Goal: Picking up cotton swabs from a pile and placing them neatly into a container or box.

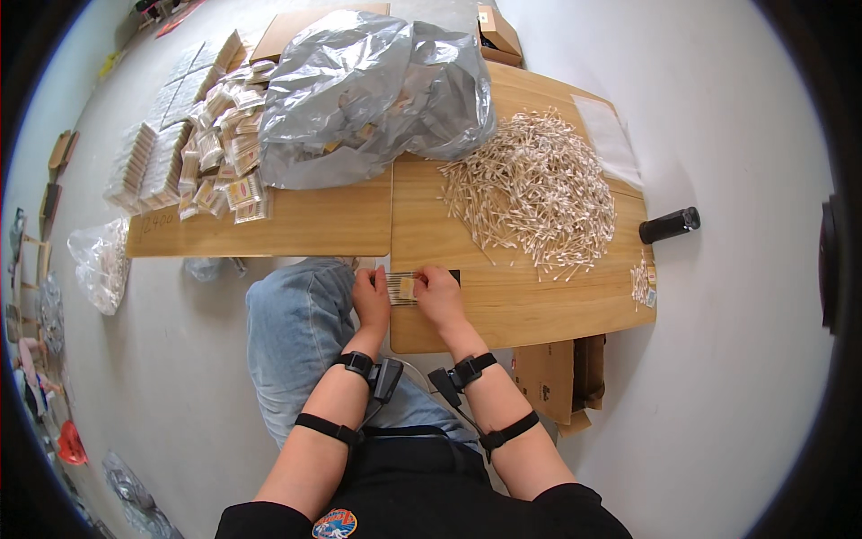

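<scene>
At the near edge of the table, a small flat pack of cotton swabs (400, 297) with a yellowish label lies between my hands. My left hand (371, 298) grips its left end with the fingers closed. My right hand (439, 296) pinches it from the right, fingers bent over the label side. Part of a flat black object (455, 276) shows from under my right hand; the rest is covered. Beyond the hands to the right spreads a large heap of loose cotton swabs (539, 193).
A big grey plastic bag (337, 90) with packs inside sits at the far middle. Left of it are loose packs (215, 148) and stacked packs (162, 166). A black cylinder (669, 225) is at the right edge, near a few swabs (639, 283). A cardboard box (546, 382) stands below the table.
</scene>
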Demonstrator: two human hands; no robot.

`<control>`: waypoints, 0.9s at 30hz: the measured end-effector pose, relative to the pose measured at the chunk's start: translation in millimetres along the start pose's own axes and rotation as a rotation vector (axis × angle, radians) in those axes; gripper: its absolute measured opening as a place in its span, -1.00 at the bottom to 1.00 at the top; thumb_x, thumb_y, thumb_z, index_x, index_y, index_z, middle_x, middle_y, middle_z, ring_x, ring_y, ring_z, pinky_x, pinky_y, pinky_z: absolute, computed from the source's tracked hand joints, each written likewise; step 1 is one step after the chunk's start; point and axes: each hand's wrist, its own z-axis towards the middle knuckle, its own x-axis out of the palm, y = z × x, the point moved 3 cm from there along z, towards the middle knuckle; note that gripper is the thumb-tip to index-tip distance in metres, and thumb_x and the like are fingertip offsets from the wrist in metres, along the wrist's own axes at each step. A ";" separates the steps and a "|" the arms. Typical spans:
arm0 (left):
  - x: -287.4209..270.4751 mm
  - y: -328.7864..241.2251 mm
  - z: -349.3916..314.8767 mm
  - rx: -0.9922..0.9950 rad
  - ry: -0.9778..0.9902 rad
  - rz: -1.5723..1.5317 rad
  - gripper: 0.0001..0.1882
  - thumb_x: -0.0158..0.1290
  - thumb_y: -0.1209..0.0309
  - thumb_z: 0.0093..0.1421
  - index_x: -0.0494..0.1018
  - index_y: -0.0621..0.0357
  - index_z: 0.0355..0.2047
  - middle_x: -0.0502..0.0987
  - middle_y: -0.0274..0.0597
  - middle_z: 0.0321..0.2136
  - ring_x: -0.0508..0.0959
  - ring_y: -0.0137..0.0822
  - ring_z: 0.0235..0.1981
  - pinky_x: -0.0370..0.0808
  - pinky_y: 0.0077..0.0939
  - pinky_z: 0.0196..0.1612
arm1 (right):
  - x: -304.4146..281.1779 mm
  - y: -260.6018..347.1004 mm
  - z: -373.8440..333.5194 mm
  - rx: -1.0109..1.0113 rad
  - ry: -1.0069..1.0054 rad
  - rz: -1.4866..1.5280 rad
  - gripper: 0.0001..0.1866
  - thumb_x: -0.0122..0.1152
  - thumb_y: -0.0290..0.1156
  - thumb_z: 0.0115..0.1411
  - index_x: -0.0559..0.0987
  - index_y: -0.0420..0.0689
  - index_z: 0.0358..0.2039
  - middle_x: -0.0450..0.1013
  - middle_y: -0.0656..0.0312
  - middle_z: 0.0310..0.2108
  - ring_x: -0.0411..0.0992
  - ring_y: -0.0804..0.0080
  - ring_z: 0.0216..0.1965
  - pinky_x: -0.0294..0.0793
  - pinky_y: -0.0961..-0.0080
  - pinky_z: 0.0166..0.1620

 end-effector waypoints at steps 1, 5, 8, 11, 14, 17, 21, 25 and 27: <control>-0.3 -0.4 -0.2 -0.001 0.000 0.001 -0.68 0.07 0.21 0.27 0.42 0.27 -0.40 0.54 0.10 -0.49 0.53 0.11 -0.42 0.43 -0.12 -0.36 | 1.2 3.8 1.2 -0.026 0.006 -0.030 -0.86 0.19 -0.53 0.04 0.57 -0.23 -0.34 0.49 0.02 -0.40 0.51 0.10 -0.34 0.50 0.30 -0.25; 0.3 -5.5 -1.6 0.001 0.028 -0.003 -0.68 0.06 0.22 0.28 0.42 0.28 -0.38 0.53 0.12 -0.48 0.52 0.12 -0.42 0.43 -0.13 -0.34 | 3.3 5.2 2.2 -0.062 0.009 -0.057 -0.86 0.20 -0.49 0.05 0.57 -0.20 -0.33 0.50 0.01 -0.38 0.50 0.05 -0.34 0.50 0.25 -0.26; -2.5 0.1 -0.9 -0.036 0.009 -0.058 -0.70 0.05 0.23 0.30 0.43 0.27 -0.35 0.53 0.08 -0.46 0.53 0.04 -0.41 0.44 -0.19 -0.32 | -5.5 7.1 0.1 -0.002 -0.057 -0.040 -0.86 0.22 -0.47 0.05 0.56 -0.20 -0.34 0.50 0.04 -0.36 0.49 0.04 -0.26 0.48 0.25 -0.19; -7.5 10.8 0.2 -0.162 -0.012 -0.191 -0.71 0.03 0.24 0.31 0.43 0.27 -0.30 0.54 -0.04 -0.45 0.54 -0.17 -0.40 0.45 -0.33 -0.30 | -21.3 1.3 -4.3 -0.154 -0.051 -0.180 -0.73 0.25 -0.38 0.07 0.55 -0.19 -0.21 0.49 0.00 -0.20 0.42 -0.03 -0.05 0.40 0.13 -0.02; -6.7 24.4 0.2 -0.306 0.017 -0.328 -0.71 0.04 0.23 0.32 0.43 0.28 -0.28 0.55 -0.18 -0.43 0.51 -0.39 -0.38 0.44 -0.48 -0.28 | -27.1 -7.4 -16.2 -0.340 -0.023 -0.313 -0.50 0.26 -0.26 0.09 0.48 -0.26 0.00 0.42 -0.04 0.04 0.27 -0.02 0.19 0.22 0.04 0.20; -2.9 27.9 -2.6 -0.330 0.099 -0.406 -0.71 0.06 0.24 0.32 0.42 0.28 -0.25 0.54 -0.26 -0.39 0.49 -0.50 -0.35 0.42 -0.60 -0.26 | -23.9 -11.6 -27.7 -0.377 0.092 -0.497 -0.29 0.21 -0.11 0.13 0.33 -0.30 0.19 0.25 -0.04 0.25 0.11 0.04 0.33 0.00 -0.03 0.33; 2.7 28.8 -4.5 -0.354 0.145 -0.512 -0.71 0.14 0.25 0.27 0.43 0.26 -0.29 0.54 -0.27 -0.41 0.49 -0.48 -0.37 0.42 -0.58 -0.25 | -20.7 -10.7 -34.6 -0.362 0.141 -0.575 -0.20 0.14 0.00 0.17 0.25 -0.32 0.25 0.16 -0.03 0.32 0.03 0.09 0.38 -0.13 -0.01 0.38; 6.4 30.8 -4.4 -0.375 0.153 -0.559 -0.72 0.15 0.25 0.26 0.43 0.25 -0.30 0.54 -0.27 -0.40 0.49 -0.47 -0.37 0.42 -0.58 -0.25 | -17.4 -8.0 -35.8 -0.331 0.171 -0.638 -0.18 0.06 0.08 0.20 0.24 -0.32 0.27 0.12 -0.02 0.34 -0.01 0.13 0.40 -0.20 0.00 0.39; 5.5 27.2 -4.4 -0.359 0.154 -0.478 -0.75 0.12 0.29 0.28 0.42 0.24 -0.27 0.53 -0.30 -0.39 0.47 -0.51 -0.34 0.41 -0.62 -0.25 | -15.3 -6.7 -37.1 -0.326 0.176 -0.649 -0.18 0.04 0.10 0.21 0.24 -0.32 0.27 0.11 -0.02 0.34 -0.02 0.14 0.41 -0.22 -0.01 0.39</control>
